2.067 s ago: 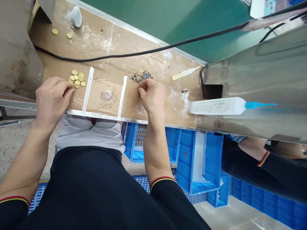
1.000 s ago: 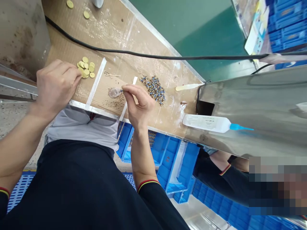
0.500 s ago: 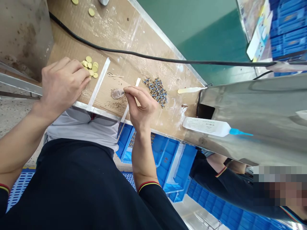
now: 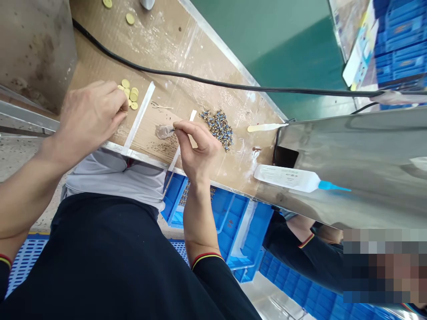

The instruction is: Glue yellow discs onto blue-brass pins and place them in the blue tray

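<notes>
My left hand (image 4: 95,109) is closed at the near side of a small pile of yellow discs (image 4: 133,94). Its fingertips and thumb are pressed together, and whatever is between them is hidden. My right hand (image 4: 198,149) pinches a small dark bluish part (image 4: 172,130) between thumb and forefinger, at the rim of a little clear plastic cup (image 4: 163,131). Tiny brown bits (image 4: 163,146) are scattered beside the cup. To the right of my right hand lies a heap of small blue-and-brass metal parts (image 4: 220,129).
A black cable (image 4: 187,76) crosses the cardboard-covered bench (image 4: 160,40). At right are a pale stick (image 4: 263,127) and a white bottle with blue nozzle (image 4: 287,178) against a metal housing (image 4: 360,142). Blue bins (image 4: 227,213) stand below the edge. Another dark-sleeved arm appears lower right (image 4: 310,253).
My left hand has shifted slightly, its fingertips drawn in at the near edge of the disc pile. My right hand keeps its pinch by the cup. The view has moved a little.
</notes>
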The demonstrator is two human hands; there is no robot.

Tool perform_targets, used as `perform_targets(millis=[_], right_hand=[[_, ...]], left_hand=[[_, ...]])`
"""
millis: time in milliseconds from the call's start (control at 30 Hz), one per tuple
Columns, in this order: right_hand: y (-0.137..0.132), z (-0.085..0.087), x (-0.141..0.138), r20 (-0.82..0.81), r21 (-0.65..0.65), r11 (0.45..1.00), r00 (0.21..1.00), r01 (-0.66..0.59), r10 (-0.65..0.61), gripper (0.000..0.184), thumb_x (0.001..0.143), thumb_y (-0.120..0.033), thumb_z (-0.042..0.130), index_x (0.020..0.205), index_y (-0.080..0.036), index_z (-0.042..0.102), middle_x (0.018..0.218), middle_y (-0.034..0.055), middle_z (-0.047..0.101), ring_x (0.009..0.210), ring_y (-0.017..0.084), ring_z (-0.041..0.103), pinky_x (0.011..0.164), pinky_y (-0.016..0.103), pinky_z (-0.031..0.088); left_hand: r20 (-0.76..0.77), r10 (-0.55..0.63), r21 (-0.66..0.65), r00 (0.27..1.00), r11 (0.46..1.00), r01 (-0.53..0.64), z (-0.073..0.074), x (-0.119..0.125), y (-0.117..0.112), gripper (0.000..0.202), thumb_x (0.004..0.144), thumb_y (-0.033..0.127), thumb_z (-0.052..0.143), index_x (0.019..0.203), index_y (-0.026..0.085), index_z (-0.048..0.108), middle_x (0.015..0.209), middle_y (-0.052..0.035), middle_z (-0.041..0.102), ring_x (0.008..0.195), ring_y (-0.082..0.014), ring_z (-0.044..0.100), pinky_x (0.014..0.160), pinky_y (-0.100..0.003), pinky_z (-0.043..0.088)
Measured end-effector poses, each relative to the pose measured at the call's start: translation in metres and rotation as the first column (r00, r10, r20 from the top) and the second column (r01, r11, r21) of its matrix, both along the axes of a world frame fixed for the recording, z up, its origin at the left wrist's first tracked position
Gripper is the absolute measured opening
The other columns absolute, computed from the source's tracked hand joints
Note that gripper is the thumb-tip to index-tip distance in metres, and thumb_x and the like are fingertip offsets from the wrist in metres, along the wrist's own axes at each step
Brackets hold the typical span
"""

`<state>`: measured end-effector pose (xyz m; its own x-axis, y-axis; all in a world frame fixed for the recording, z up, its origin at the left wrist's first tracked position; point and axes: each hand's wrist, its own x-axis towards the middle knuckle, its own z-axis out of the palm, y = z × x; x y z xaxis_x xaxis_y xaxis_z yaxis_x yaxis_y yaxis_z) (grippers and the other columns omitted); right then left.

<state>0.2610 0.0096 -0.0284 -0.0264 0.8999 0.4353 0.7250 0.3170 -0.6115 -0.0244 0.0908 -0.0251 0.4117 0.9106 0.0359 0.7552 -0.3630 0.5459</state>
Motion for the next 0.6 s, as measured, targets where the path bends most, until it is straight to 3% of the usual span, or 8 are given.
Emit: perform_targets(millis=[167,267,367,467,600], right_hand=[[-0.001,0.0,0.002,-0.049,0.023,1.0,0.999,0.009,-0.008,0.018,0.117,-0.024,0.071,0.119,-0.03,0.088,0.117,0.0014,0.093,0.112,0.021,0.089,0.104,0.041,0.072],[-0.003,-0.001,0.004,-0.052,0.027,0.998,0.998,0.049,-0.048,0.019,0.117,-0.026,0.07,0.12,-0.03,0.088,0.114,0.0011,0.092,0.111,0.021,0.089,0.104,0.042,0.072],[-0.004,-0.002,0.004,-0.052,0.034,0.998,0.998,0.045,-0.043,0.019,0.117,-0.026,0.07,0.121,-0.03,0.089,0.115,0.0011,0.092,0.112,0.021,0.089,0.103,0.042,0.072],[-0.003,-0.005,0.002,-0.055,0.049,0.999,0.998,0.015,-0.013,0.019,0.117,-0.024,0.071,0.121,-0.031,0.088,0.117,0.0009,0.092,0.112,0.021,0.089,0.103,0.041,0.072],[-0.001,-0.006,0.001,-0.038,0.053,0.999,0.999,0.001,0.001,0.019,0.117,-0.022,0.071,0.12,-0.031,0.088,0.117,0.0007,0.093,0.112,0.021,0.089,0.102,0.04,0.072]], left_hand=[[0.187,0.034,-0.06,0.982,0.998,-0.023,-0.003,-0.004,-0.008,0.012,0.113,0.034,0.073,0.116,0.025,0.08,0.128,-0.0046,0.083,0.131,-0.0307,0.076,0.126,-0.048,0.055],[0.406,0.115,-0.157,0.906,0.986,-0.055,0.003,-0.006,-0.021,0.013,0.109,0.036,0.083,0.115,0.026,0.081,0.118,0.0015,0.087,0.112,-0.0215,0.082,0.111,-0.037,0.064],[0.581,0.235,-0.378,0.779,0.926,0.003,0.009,-0.006,-0.037,0.024,0.108,0.045,0.088,0.111,0.023,0.078,0.108,0.0037,0.089,0.098,-0.0175,0.086,0.092,-0.032,0.07],[0.64,0.357,-0.525,0.681,0.85,0.047,0.008,-0.002,-0.05,0.033,0.102,0.051,0.094,0.104,0.024,0.077,0.097,0.0008,0.089,0.086,-0.019,0.087,0.082,-0.034,0.073],[0.615,0.424,-0.575,0.665,0.818,0.009,0.005,0.0,-0.059,0.032,0.098,0.059,0.096,0.106,0.03,0.085,0.095,0.0007,0.09,0.082,-0.0234,0.087,0.08,-0.043,0.076]])
